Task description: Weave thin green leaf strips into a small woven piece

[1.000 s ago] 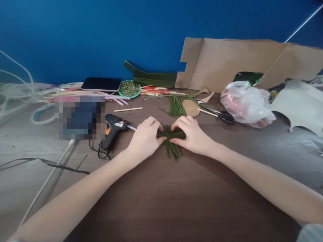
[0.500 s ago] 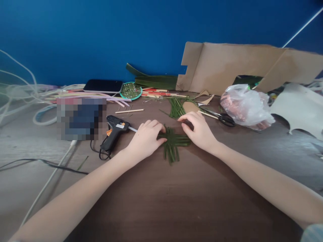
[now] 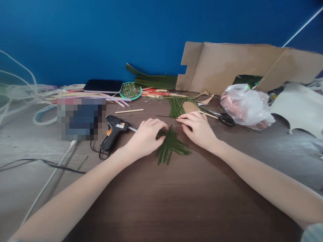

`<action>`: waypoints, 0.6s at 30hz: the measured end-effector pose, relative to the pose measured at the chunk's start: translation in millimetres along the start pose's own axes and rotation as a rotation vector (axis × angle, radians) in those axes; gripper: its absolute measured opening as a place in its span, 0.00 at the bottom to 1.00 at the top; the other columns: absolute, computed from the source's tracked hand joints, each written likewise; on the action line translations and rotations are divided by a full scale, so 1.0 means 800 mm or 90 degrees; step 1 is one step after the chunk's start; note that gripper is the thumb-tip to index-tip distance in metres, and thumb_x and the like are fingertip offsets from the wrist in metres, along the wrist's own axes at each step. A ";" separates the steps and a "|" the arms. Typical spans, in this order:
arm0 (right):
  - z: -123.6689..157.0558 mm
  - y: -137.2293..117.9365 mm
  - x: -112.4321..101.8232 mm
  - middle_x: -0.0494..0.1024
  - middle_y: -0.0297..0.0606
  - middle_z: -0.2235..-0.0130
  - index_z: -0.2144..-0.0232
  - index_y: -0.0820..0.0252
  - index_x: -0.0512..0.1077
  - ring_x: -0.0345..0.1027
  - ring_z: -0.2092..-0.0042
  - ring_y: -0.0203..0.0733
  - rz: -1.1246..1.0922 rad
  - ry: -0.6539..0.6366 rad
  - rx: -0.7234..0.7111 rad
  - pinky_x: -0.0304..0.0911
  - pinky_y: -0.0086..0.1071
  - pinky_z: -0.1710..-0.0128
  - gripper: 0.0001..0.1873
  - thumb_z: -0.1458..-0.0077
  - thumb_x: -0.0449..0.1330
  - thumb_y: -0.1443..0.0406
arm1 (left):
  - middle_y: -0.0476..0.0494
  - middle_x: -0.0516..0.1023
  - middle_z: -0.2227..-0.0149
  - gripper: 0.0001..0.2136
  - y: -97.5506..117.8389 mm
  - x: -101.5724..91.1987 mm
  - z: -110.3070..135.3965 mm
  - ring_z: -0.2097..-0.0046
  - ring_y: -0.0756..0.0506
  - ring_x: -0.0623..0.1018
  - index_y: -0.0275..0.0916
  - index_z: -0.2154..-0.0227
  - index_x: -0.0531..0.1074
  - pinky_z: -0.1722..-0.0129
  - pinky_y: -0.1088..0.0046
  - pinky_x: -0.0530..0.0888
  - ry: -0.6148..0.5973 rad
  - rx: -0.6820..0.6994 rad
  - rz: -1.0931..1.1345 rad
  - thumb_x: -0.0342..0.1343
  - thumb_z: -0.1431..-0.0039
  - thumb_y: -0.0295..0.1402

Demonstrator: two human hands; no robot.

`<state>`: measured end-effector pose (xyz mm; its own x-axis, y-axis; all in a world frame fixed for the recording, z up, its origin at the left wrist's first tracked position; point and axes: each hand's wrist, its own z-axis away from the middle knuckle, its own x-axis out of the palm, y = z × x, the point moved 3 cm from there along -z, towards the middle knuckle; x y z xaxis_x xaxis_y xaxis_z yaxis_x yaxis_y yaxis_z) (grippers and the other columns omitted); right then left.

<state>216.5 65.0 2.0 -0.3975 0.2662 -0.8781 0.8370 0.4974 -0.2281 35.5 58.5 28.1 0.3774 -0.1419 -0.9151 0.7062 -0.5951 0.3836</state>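
A cross-shaped weave of green leaf strips lies flat on the dark table. My left hand is at its left edge, thumb and forefinger apart; its fingers hide part of that edge. Beyond the weave is a loose bundle of green leaf strips, with one thin strip sticking out to the left. My right hand reaches to the near end of this bundle, its fingertips touching or almost touching it. A gap shows between the right thumb and forefinger, and I see nothing gripped there.
Left of my left hand lies a black glue gun, with a thin wooden stick behind it. Black-handled scissors and a plastic bag are to the right. Cardboard leans on the blue wall; a phone lies at the back.
The leaf weave has turned on the table, its right arm now slanting toward me. My left thumb and forefinger have come off it. My right fingertips have shifted slightly left; the thin strip has swung.
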 end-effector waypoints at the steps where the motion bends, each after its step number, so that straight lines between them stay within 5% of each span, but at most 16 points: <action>1: 0.000 0.000 0.000 0.77 0.37 0.57 0.61 0.59 0.75 0.64 0.55 0.46 0.002 0.004 -0.002 0.55 0.43 0.55 0.14 0.44 0.52 0.71 | 0.46 0.74 0.59 0.08 0.000 0.000 0.000 0.55 0.43 0.70 0.39 0.63 0.68 0.54 0.63 0.65 -0.006 0.006 0.004 0.53 0.48 0.27; 9: -0.001 -0.001 -0.010 0.78 0.39 0.60 0.64 0.59 0.75 0.67 0.57 0.44 -0.126 0.113 -0.003 0.61 0.41 0.56 0.13 0.45 0.52 0.72 | 0.47 0.72 0.65 0.10 -0.002 0.004 0.001 0.60 0.43 0.70 0.39 0.67 0.65 0.59 0.64 0.67 -0.025 -0.026 0.013 0.59 0.52 0.31; 14: -0.002 -0.005 -0.017 0.79 0.36 0.64 0.69 0.57 0.76 0.70 0.59 0.41 -0.292 0.117 0.060 0.64 0.39 0.55 0.11 0.47 0.54 0.72 | 0.46 0.70 0.65 0.05 -0.009 -0.010 0.001 0.61 0.47 0.70 0.37 0.65 0.65 0.59 0.69 0.69 0.133 -0.116 0.084 0.53 0.46 0.27; 18: -0.001 -0.014 -0.014 0.79 0.36 0.64 0.70 0.57 0.76 0.71 0.59 0.40 -0.383 0.030 0.065 0.65 0.38 0.56 0.10 0.48 0.56 0.71 | 0.41 0.66 0.54 0.15 -0.008 -0.020 0.002 0.50 0.42 0.66 0.39 0.53 0.65 0.49 0.61 0.64 0.211 -0.106 -0.025 0.53 0.44 0.29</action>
<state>211.7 57.1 15.0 -0.8255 0.0002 -0.5644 0.4917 0.4912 -0.7190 23.6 63.5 40.1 0.5028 0.1577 -0.8499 0.8010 -0.4546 0.3895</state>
